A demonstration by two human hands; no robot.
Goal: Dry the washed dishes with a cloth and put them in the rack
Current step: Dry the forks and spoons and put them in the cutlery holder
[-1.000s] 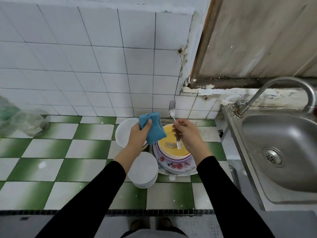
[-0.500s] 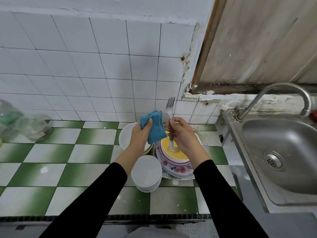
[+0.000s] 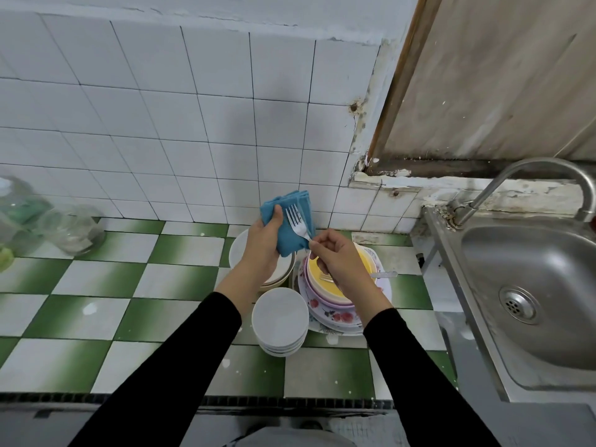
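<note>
Head view: blue cloth (image 3: pixel 301 201) in left hand (image 3: pixel 263 253) grip, fork (image 3: pixel 295 221) in right hand (image 3: pixel 338 262) grip

A stainless-steel sink (image 3: pixel 532 269) with a curved metal tap (image 3: pixel 545 161) sat at the right. Clear glass jars (image 3: pixel 72 229) stood left on the green-and-white tiled counter (image 3: pixel 96 279).

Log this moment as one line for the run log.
step: drying fork | left hand: grips blue cloth | right hand: pinches fork handle, tines up against cloth
</note>
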